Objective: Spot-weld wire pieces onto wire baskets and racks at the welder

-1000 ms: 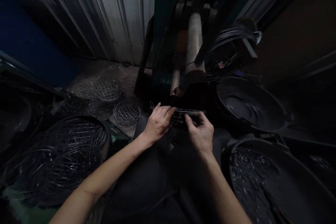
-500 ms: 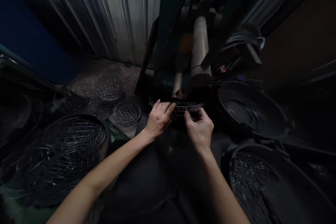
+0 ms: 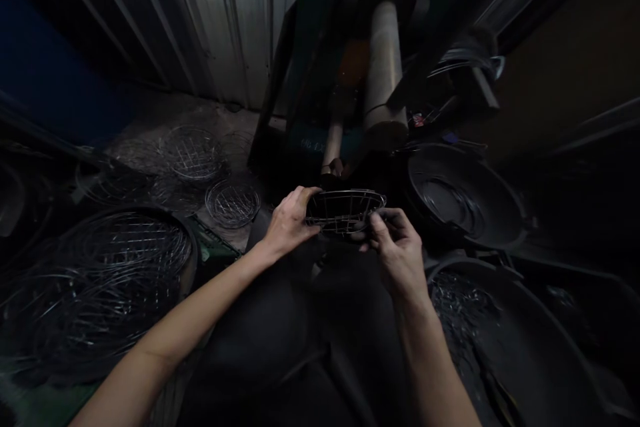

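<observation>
Both my hands hold a small round wire basket (image 3: 345, 210) in front of a machine, tilted so its open mouth shows. My left hand (image 3: 290, 221) is closed on the basket's left rim. My right hand (image 3: 395, 247) pinches its right rim between thumb and fingers. Just behind the basket stand the machine's pale cylinders (image 3: 384, 73). My dark-clothed lap lies under the hands.
Several finished wire baskets (image 3: 233, 202) lie on the floor to the left by a corrugated metal wall. A dark tub of wire rings (image 3: 125, 260) is at the lower left. Two black basins (image 3: 465, 200) with wire pieces (image 3: 465, 313) stand on the right.
The basket has come away from the machine toward me and tipped up, so its mouth now faces the camera. Both hands turned with it and kept their grip.
</observation>
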The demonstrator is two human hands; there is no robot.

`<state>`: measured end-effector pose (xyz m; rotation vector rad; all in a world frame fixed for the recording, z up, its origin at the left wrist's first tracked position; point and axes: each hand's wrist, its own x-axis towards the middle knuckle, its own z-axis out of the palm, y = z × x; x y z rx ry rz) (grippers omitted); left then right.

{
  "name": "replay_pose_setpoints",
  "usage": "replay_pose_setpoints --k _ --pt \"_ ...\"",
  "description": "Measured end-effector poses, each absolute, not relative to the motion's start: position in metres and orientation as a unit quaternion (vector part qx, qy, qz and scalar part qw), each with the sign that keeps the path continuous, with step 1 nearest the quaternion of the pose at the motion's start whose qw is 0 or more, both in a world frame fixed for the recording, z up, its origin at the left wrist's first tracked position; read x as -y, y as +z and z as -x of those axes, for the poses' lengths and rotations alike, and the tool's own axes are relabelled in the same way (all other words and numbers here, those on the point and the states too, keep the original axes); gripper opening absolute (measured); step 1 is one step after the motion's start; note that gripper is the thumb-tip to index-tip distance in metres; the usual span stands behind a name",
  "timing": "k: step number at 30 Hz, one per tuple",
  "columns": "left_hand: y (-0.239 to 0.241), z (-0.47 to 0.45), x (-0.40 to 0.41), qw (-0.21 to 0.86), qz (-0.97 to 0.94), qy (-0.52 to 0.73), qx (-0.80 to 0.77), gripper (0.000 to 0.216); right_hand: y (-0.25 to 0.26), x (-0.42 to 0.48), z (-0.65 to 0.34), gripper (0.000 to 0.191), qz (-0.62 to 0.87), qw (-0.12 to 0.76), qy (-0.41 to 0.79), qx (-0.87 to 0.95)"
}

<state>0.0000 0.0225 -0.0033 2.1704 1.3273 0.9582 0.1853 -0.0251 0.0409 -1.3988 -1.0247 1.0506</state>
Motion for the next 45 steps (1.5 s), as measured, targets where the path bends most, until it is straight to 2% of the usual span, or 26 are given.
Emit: replay_pose_setpoints --k 14,21,33,45 --pt "-0.006 -0.003 -0.019 0.176 -0.815 0.317 -0.451 0.056 0.037 0.024 -0.179 0.028 0.588 0.501 0.468 0.429" --pt "0.0 -0.004 -0.019 0.162 -0.825 0.31 -0.443 0.054 0.028 0.011 -0.171 0.026 0.633 0.441 0.325 0.547" --pt "-0.005 -0.002 -0.024 0.14 -0.823 0.325 -0.445 0.056 0.029 0.0 -0.169 0.024 0.627 0.417 0.296 0.587" --pt "-0.006 -0.002 -0.039 0.03 -0.84 0.345 -0.417 0.06 0.014 -0.011 -0.169 0.022 0.581 0.488 0.279 0.589"
